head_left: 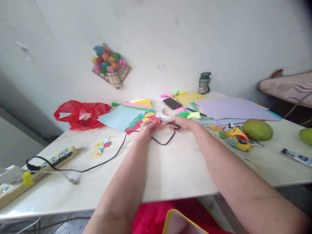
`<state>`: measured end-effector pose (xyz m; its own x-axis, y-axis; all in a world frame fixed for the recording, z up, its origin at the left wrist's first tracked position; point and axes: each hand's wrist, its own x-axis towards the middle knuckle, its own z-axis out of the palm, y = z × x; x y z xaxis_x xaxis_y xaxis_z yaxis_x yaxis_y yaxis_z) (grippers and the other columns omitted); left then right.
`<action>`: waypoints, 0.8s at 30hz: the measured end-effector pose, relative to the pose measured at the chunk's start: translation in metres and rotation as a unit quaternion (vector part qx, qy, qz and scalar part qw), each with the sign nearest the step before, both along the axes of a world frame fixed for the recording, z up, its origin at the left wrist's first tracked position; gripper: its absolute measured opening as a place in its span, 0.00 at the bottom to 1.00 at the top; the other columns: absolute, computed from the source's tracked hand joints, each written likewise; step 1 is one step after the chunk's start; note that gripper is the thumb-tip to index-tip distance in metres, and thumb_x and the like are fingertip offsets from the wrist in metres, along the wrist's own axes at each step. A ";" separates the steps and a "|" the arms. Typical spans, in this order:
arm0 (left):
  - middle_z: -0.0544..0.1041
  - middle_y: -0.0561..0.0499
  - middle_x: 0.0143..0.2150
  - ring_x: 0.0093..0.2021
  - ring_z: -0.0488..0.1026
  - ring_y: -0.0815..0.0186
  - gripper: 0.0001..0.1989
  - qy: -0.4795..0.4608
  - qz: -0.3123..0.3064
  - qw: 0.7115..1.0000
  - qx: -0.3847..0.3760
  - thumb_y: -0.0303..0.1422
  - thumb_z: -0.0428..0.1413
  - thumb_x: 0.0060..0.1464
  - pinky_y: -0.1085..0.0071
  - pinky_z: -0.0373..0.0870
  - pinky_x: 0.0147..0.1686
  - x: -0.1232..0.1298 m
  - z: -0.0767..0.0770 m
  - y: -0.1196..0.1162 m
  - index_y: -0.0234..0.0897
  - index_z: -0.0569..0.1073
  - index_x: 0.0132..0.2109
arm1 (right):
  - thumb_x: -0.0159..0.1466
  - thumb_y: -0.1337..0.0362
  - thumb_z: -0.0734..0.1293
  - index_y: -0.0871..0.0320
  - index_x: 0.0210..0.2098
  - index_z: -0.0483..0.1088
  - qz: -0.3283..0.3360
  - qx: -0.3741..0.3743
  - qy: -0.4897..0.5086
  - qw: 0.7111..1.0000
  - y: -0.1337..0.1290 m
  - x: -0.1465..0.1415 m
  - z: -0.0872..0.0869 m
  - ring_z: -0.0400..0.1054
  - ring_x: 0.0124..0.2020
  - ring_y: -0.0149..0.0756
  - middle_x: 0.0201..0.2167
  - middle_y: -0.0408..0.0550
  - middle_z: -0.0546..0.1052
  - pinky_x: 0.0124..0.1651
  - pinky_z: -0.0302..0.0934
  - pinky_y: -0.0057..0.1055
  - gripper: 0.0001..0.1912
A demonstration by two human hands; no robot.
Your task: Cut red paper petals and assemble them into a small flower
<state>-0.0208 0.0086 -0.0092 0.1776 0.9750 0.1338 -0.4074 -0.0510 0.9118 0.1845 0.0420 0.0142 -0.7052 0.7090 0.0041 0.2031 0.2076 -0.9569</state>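
Note:
Over the middle of the table, my left hand [147,130] pinches a round piece of red paper [156,121]. My right hand [184,124] is closed around what look like black-handled scissors [174,125], their thin blades pointing left toward the red paper. Fingers partly cover both. Just behind the hands lie a small white object [162,116], too blurred to name, and a layered strip of coloured paper cutouts [138,121]. A black cord [117,155] passes beneath my left hand and curves up to my right hand, where its end is hidden.
On the left are a power strip [59,157], paper flowers [97,152] and a red plastic bag [73,112]. A phone [172,103], purple paper [226,108] and a bottle [204,83] are farther back. Paper scraps [237,138], green mangoes [257,129] and a tube [297,157] lie right.

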 end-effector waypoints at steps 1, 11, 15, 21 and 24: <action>0.78 0.45 0.31 0.45 0.78 0.52 0.08 -0.001 -0.001 1.000 -0.001 0.32 0.64 0.45 0.55 0.73 0.51 0.000 0.000 0.000 0.33 0.73 0.30 | 0.53 0.55 0.70 0.59 0.21 0.64 -0.001 0.000 -0.001 1.000 0.000 0.000 0.000 0.56 0.16 0.24 0.14 0.37 0.61 0.19 0.50 0.25 0.16; 0.78 0.47 0.31 0.35 0.78 0.59 0.10 0.005 0.014 1.000 -0.014 0.32 0.65 0.43 0.61 0.75 0.42 0.000 0.000 0.002 0.31 0.72 0.31 | 0.52 0.59 0.71 0.61 0.39 0.70 -0.049 -0.015 -0.009 0.999 -0.008 -0.001 0.008 0.55 0.16 0.25 0.15 0.35 0.64 0.21 0.50 0.25 0.17; 0.77 0.49 0.31 0.32 0.76 0.65 0.13 0.010 0.028 1.000 0.009 0.34 0.66 0.42 0.66 0.75 0.39 0.000 0.000 0.002 0.31 0.73 0.31 | 0.47 0.60 0.74 0.59 0.36 0.71 -0.073 0.022 -0.056 0.996 -0.006 -0.002 0.011 0.60 0.21 0.26 0.21 0.38 0.70 0.27 0.53 0.26 0.19; 0.75 0.50 0.30 0.32 0.75 0.66 0.14 0.018 0.030 0.999 0.020 0.35 0.68 0.40 0.64 0.75 0.41 -0.003 0.000 0.002 0.31 0.74 0.31 | 0.42 0.54 0.76 0.58 0.35 0.70 -0.085 0.126 -0.088 0.984 -0.005 -0.004 0.010 0.63 0.29 0.31 0.25 0.38 0.70 0.33 0.54 0.28 0.24; 0.75 0.50 0.30 0.31 0.75 0.66 0.15 0.025 0.026 0.999 0.028 0.36 0.68 0.40 0.64 0.75 0.40 -0.005 0.000 0.002 0.31 0.74 0.32 | 0.43 0.53 0.75 0.57 0.35 0.71 -0.109 0.196 -0.115 0.968 -0.004 -0.004 0.008 0.61 0.28 0.31 0.24 0.38 0.69 0.32 0.53 0.28 0.23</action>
